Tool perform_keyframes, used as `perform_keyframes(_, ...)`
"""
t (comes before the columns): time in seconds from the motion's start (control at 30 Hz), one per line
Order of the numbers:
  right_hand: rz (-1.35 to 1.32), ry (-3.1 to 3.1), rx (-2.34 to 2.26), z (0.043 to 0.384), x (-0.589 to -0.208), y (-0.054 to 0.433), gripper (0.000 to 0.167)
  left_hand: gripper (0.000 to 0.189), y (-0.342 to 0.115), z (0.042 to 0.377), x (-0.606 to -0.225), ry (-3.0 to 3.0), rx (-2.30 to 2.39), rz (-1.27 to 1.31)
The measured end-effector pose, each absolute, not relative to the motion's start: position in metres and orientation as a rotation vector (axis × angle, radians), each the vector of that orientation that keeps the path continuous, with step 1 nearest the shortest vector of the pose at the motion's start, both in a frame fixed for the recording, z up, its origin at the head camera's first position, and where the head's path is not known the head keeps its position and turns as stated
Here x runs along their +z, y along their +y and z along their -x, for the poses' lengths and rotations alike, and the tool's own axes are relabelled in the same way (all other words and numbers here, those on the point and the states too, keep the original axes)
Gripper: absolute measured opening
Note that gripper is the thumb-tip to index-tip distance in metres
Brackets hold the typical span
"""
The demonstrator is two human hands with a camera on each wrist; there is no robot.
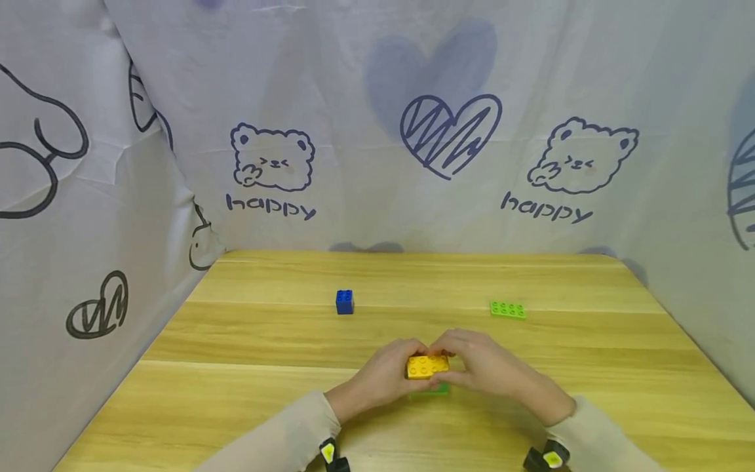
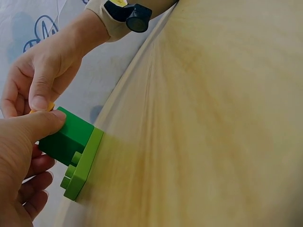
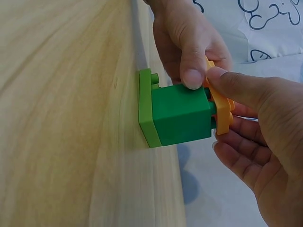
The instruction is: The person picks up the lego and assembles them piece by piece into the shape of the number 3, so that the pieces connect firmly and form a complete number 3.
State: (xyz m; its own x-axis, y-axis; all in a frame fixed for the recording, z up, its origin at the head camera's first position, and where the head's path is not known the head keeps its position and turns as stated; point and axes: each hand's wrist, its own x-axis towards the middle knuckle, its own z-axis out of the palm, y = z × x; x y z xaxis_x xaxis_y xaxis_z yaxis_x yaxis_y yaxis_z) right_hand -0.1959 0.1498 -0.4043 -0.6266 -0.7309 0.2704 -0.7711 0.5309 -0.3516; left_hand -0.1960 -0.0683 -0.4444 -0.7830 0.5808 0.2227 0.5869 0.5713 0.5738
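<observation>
A flat yellow toy brick point(image 1: 420, 368) point(image 3: 222, 116) sits over the studs of a dark green block point(image 3: 182, 114), with part of those studs showing in the gap between them. The dark green block stands on a flat light green brick point(image 3: 145, 111) point(image 2: 84, 166), some of whose studs stay bare. My left hand point(image 1: 383, 372) grips the dark green block, its thumb against the block's side near the top. From the other side my right hand point(image 1: 489, 368) pinches the yellow brick between thumb and fingers. In the head view the hands and yellow brick hide most of the stack.
Farther back on the wooden table point(image 1: 265, 331) are a blue brick point(image 1: 345, 302), left of the hands, and a light green studded brick point(image 1: 508, 310) to the right. A white cloth point(image 1: 354, 177) with bear and heart drawings hangs behind the table and along its sides.
</observation>
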Motion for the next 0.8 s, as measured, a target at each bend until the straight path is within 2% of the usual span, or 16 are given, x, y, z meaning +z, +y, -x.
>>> perform_keyframes(0.43, -1.272, -2.75, 0.76, 0.1972, -0.4083, 0.1558, 0.036, 0.04, -0.0691, 0.1956, -0.4432, -2.812, -1.002, 1.045)
perform_keyframes(0.8, -1.3, -2.772, 0.779, 0.1954, -0.4025, 0.1577, 0.034, 0.048, -0.0752, 0.2006, -0.4348, -2.785, -0.844, 1.141)
